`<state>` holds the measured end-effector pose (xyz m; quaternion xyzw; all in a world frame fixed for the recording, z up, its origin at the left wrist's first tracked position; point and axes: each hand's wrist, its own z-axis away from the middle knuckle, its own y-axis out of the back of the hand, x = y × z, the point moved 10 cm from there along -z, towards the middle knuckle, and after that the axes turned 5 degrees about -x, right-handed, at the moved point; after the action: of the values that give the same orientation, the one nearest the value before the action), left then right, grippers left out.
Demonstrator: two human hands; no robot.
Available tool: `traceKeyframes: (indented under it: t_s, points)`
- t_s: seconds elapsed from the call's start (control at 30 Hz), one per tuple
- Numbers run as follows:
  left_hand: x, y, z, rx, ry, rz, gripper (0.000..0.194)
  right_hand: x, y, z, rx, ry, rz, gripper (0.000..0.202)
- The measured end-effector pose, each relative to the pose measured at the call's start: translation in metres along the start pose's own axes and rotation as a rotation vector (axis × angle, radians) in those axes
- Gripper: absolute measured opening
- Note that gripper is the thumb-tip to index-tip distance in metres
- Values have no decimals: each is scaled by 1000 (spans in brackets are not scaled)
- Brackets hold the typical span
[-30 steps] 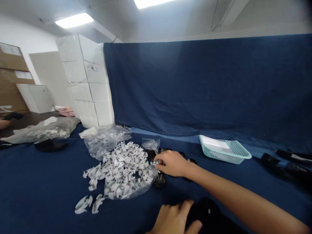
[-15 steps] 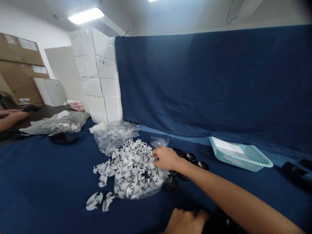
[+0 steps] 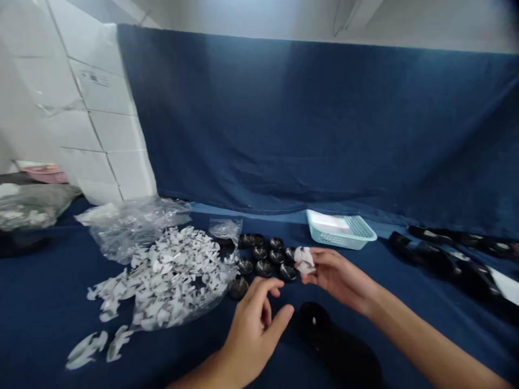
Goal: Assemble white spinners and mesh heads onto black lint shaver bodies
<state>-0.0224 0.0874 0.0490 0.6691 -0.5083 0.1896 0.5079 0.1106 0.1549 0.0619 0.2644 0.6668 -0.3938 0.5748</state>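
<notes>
My right hand (image 3: pixel 336 275) holds a small white plastic piece (image 3: pixel 304 260) between thumb and fingers, just right of several round black parts (image 3: pixel 264 268). My left hand (image 3: pixel 253 329) is raised nearer to me, thumb and fingers apart, with nothing in it. Below my right hand, a black elongated object (image 3: pixel 340 346) with a rounded end lies on the blue cloth. A large heap of white plastic pieces (image 3: pixel 174 275) lies to the left, partly on a clear bag. Two white pieces (image 3: pixel 87 350) sit apart from it at the lower left.
Crumpled clear plastic (image 3: pixel 133 224) lies behind the heap, with stacked white boxes (image 3: pixel 117 129) beyond. A light green basket (image 3: pixel 340 237) stands by the blue curtain (image 3: pixel 304 124). More black items (image 3: pixel 458 267) lie at the right. A filled bag (image 3: pixel 36 205) is far left.
My right hand has left the heap and moved right with a white piece. My left hand has come up and opened, uncovering the black object. The view has turned right.
</notes>
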Motion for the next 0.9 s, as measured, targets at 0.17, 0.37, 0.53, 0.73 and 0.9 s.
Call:
traceKeyframes:
  t_s: [0.17, 0.37, 0.53, 0.73, 0.9]
  points:
    - [59, -24, -29, -123, -206, -60, 61, 19, 18, 56, 59, 1, -231, 18]
    - [94, -55, -40, -267, -317, -22, 50, 17, 20, 81, 75, 41, -285, 18]
    - [87, -41, -48, -325, -190, -59, 44, 12, 45, 101, 254, 81, 334, 38]
    - [33, -28, -48, -490, 179, -17, 33, 41, 41, 112, 149, -16, 857, 41]
    - [26, -40, -49, -580, 190, -31, 37, 48, 49, 109, 216, -70, 873, 31]
